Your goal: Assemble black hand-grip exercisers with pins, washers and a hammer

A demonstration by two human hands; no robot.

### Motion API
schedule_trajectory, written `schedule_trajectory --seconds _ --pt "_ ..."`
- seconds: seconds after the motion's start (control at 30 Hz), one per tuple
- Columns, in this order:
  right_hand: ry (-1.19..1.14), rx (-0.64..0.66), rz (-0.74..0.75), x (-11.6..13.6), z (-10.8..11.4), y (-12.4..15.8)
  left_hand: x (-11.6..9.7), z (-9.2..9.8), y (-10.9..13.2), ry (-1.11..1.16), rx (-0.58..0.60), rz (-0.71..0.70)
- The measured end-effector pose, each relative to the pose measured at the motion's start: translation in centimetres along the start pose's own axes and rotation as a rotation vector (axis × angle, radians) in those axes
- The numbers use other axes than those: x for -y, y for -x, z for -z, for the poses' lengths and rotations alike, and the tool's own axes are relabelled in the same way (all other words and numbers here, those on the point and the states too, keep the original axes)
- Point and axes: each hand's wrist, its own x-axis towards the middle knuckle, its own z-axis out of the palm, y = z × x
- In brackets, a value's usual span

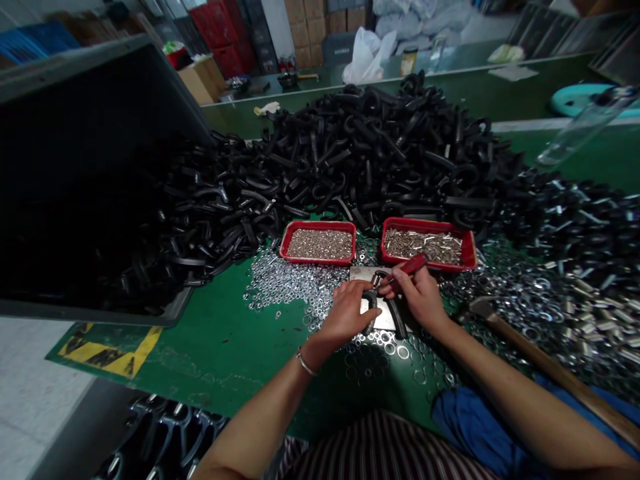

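My left hand (346, 310) is closed on a black curved plastic part (371, 308) that rests on a small metal plate (383, 319) on the green table. My right hand (419, 293) grips a red-handled tool (409, 267), its tip pointing at the top of that part. A second black curved piece (397, 317) lies on the plate between my hands. Loose silver washers (290, 280) are scattered around the plate.
Two red trays (319, 227) (469, 248) of small metal fasteners sit just beyond my hands. Behind them rises a big heap of black curved parts (360, 147). A large dark bin (90, 167) stands left. A wooden-handled hammer (530, 350) lies right. Another bin of assembled parts (165, 433) is below the table.
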Motion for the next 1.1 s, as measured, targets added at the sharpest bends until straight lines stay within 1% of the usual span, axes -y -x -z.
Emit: schedule_trajectory --seconds 0.03,0.1,0.17,0.2,0.27,0.3,0.33,0.37,0.4,0.5,0.53,0.57,0.6,0.63,0.67,0.73,0.77,0.8,0.83,0.87,0.93,0.97,1.03,1.1 --pt "0.08 0.0 0.023 0.1 -0.1 0.1 0.0 0.0 0.0 -0.002 0.004 0.002" --pt "0.328 0.015 0.089 0.3 -0.4 0.1 -0.1 0.0 0.0 -0.007 0.01 0.0" --pt "0.596 0.076 0.154 0.5 -0.8 0.1 -0.1 0.0 0.0 -0.012 0.005 -0.011" --pt "0.691 0.125 0.185 0.5 -0.9 0.1 -0.2 0.0 0.0 -0.014 0.0 -0.016" --pt "0.752 0.231 0.266 0.5 -1.2 0.0 -0.3 0.1 0.0 -0.02 -0.012 -0.016" --pt "0.722 0.269 0.317 0.5 -1.2 -0.1 -0.3 0.1 0.0 -0.024 -0.013 -0.016" --pt "0.655 0.279 0.363 0.6 -1.1 -0.2 -0.4 0.2 0.0 -0.029 -0.01 -0.018" --pt "0.552 0.236 0.393 0.7 -0.9 -0.2 -0.5 0.3 0.1 -0.035 -0.005 -0.022" --pt "0.42 0.142 0.405 1.0 -0.6 -0.4 -0.5 0.4 0.1 -0.041 0.001 -0.026" --pt "0.02 -0.279 0.384 2.3 1.0 -0.9 -0.5 0.6 0.1 -0.049 0.009 -0.019" --pt "-0.038 -0.36 0.369 2.7 1.8 -1.1 -0.5 0.7 0.1 -0.043 0.006 -0.008" --pt "-0.033 -0.374 0.354 2.8 2.8 -1.0 -0.4 0.7 0.0 -0.033 0.003 0.005" --pt "0.042 -0.314 0.337 2.7 3.8 -0.9 -0.4 0.7 -0.2 -0.021 -0.004 0.021" --pt "0.165 -0.217 0.336 2.3 4.8 -0.5 -0.3 0.6 -0.5 -0.012 -0.017 0.037" --pt "0.319 -0.086 0.35 1.7 5.8 0.0 -0.3 0.5 -0.8 -0.007 -0.033 0.051" --pt "0.636 0.167 0.425 -0.2 7.6 1.2 -0.4 0.1 -1.4 -0.018 -0.076 0.071" --pt "0.768 0.259 0.463 -1.2 8.4 1.8 -0.6 -0.1 -1.6 -0.031 -0.098 0.077" --pt "0.867 0.32 0.488 -2.0 9.0 2.3 -0.7 -0.2 -1.8 -0.048 -0.115 0.079" --pt "0.932 0.34 0.497 -2.6 9.6 2.7 -0.8 -0.2 -1.9 -0.067 -0.124 0.075" --pt "0.967 0.325 0.497 -3.0 10.1 2.9 -0.9 -0.1 -2.0 -0.089 -0.132 0.065" --pt "0.961 0.214 0.505 -2.6 10.5 2.5 -0.8 0.9 -2.2 -0.133 -0.152 0.022" --pt "0.936 0.151 0.51 -1.9 10.3 2.0 -0.6 1.7 -2.5 -0.154 -0.174 -0.005" --pt "0.874 0.08 0.526 -0.1 9.1 0.1 0.5 4.1 -3.6 -0.213 -0.247 -0.041" --pt "0.828 0.13 0.558 1.7 6.7 -2.7 2.0 7.0 -5.3 -0.333 -0.314 -0.01"
